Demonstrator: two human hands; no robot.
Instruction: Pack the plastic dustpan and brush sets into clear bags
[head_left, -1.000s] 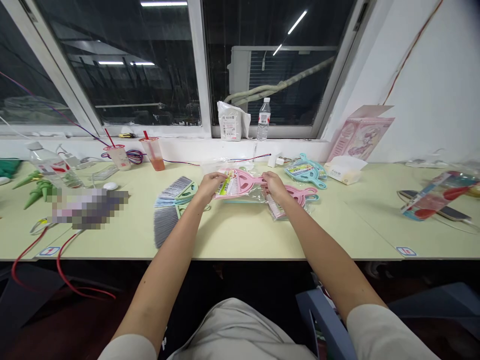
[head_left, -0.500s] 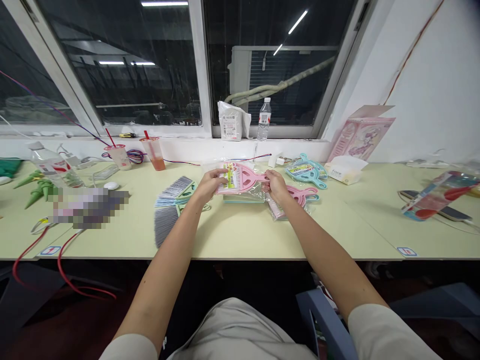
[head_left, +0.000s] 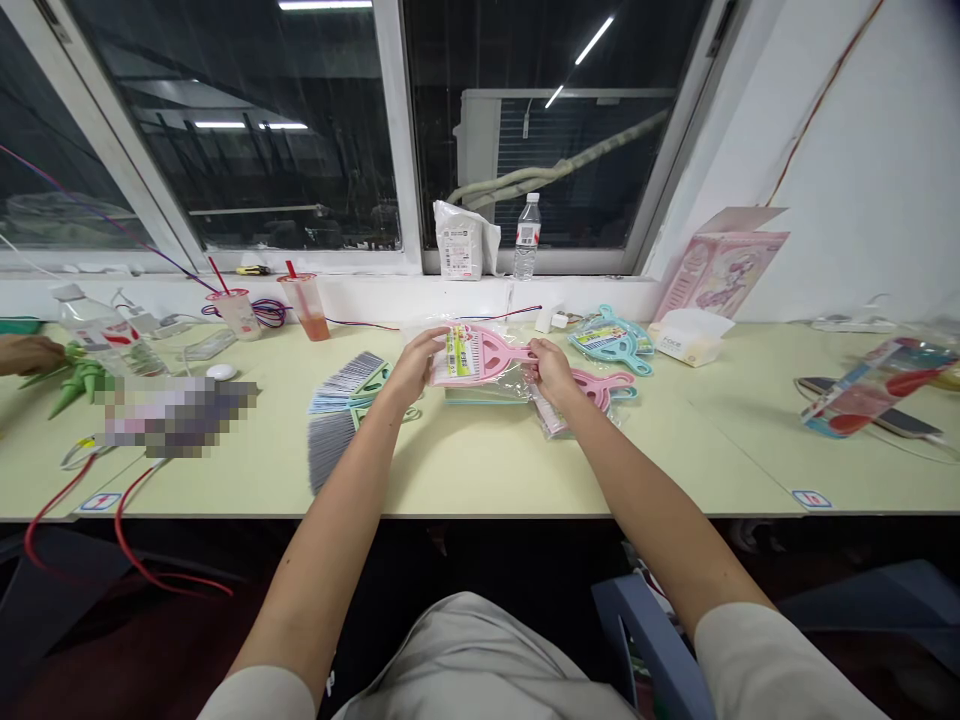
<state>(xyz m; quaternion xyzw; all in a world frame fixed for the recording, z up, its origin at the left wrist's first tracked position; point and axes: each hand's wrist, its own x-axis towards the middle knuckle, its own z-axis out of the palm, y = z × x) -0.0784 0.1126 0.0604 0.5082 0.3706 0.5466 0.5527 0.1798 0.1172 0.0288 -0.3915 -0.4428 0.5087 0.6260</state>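
Head view: left hand (head_left: 415,368) fingers grip broad end of pink dustpan set (head_left: 480,357); right hand (head_left: 552,370) fingers wrap its narrow end. Set between fingers; grey-bristled brush (head_left: 331,446) left of them, turquoise set (head_left: 613,341) right, farther back.

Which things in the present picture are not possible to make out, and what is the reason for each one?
All in the head view:
Handle end of the pink dustpan: covered by the right hand.
Its left edge: partly covered by the left hand.
Pale green thing beneath: mostly hidden by the dustpan.
Label: small print unreadable.
Pixelated object: blurred into squares.
Another person's hand: arm cut off by the left picture edge.
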